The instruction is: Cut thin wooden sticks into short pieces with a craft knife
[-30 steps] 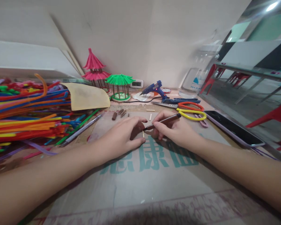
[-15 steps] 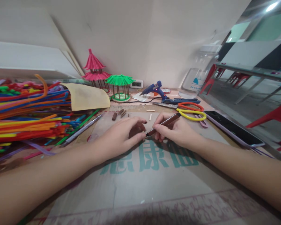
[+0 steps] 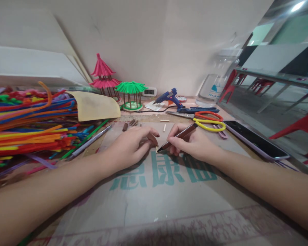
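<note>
A brown marker (image 3: 182, 135) is gripped in my right hand (image 3: 190, 140), its dark tip pointing down and left. The tip meets a tiny pale stick (image 3: 156, 149) just beyond the fingertips of my left hand (image 3: 136, 143). My left fingers are curled toward that stick; whether they pinch it is too small to tell. Two pale stick pieces (image 3: 164, 128) lie behind the hands. Short brown pieces (image 3: 125, 127) rest behind my left hand. Beneath both hands is a translucent sheet (image 3: 143, 205) over green characters.
Colourful pipe cleaners (image 3: 28, 136) heap at the left beside a yellow sheet (image 3: 97, 106). Behind stand pink (image 3: 104, 71) and green (image 3: 131, 88) roofed models and a blue glue gun (image 3: 169, 97). Scissors (image 3: 210, 124), a phone (image 3: 256, 140) and a clear bottle (image 3: 212, 82) are at the right.
My left hand has shifted slightly left, and its fingertips have drawn back from the marker tip. The marker tip has moved a little down and left, and the small stick shows more clearly.
</note>
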Available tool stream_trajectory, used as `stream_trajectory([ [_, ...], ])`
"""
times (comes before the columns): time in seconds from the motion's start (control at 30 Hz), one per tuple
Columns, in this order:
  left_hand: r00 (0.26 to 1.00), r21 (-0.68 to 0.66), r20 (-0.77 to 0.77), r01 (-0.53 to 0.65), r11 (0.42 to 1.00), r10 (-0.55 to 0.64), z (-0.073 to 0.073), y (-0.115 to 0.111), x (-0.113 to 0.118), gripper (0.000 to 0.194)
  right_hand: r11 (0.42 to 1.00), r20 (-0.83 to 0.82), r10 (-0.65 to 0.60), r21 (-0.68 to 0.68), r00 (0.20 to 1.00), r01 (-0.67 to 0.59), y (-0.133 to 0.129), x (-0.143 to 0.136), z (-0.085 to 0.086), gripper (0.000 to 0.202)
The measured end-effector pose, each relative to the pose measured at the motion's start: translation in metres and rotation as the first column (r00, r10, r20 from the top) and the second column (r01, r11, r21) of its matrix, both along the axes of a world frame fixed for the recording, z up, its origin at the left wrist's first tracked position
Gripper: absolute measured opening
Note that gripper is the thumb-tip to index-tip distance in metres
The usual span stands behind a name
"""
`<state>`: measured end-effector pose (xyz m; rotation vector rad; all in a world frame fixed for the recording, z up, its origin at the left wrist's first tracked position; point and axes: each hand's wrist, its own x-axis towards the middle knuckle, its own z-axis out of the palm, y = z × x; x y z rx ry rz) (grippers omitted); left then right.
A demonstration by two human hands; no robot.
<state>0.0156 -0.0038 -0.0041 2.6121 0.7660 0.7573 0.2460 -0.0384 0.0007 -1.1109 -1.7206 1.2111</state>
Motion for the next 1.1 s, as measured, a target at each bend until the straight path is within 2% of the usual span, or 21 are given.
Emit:
stream_trajectory([
  [0.13, 1.000, 0.033, -0.018, 0.004, 0.999, -0.004, 0.0009, -0.0006, 0.0003, 0.025, 1.000, -0.007, 0.013, 0.008, 1.000, -0.013, -0.0008, -0.0005, -0.0003, 0.014],
  [0.27, 1.000, 0.042, -0.016, -0.005, 0.999, 0.006, 0.0016, -0.0015, 0.0003, 0.025, 0.998, 0.005, -0.047, 0.042, 0.999, 0.047, -0.0006, -0.0025, 0.0004, 0.013],
  [0.6, 0.999, 0.003, -0.049, -0.017, 1.000, 0.017, 0.0045, -0.0023, 0.0007, 0.022, 1.000, 0.000, 0.008, -0.016, 1.000, -0.008, -0.0011, -0.0012, 0.0021, 0.016],
  [0.87, 0.997, 0.006, -0.077, -0.014, 1.000, 0.014, 0.0070, -0.0041, 0.0017, 0.023, 0.995, 0.022, -0.086, 0.050, 0.996, 0.085, -0.0002, -0.0019, 0.0012, 0.015],
  [1.1, 0.997, -0.017, -0.078, 0.005, 1.000, -0.006, 0.0077, -0.0042, 0.0012, 0.023, 0.997, 0.033, -0.063, 0.034, 0.997, 0.062, -0.0007, -0.0028, 0.0008, 0.016],
])
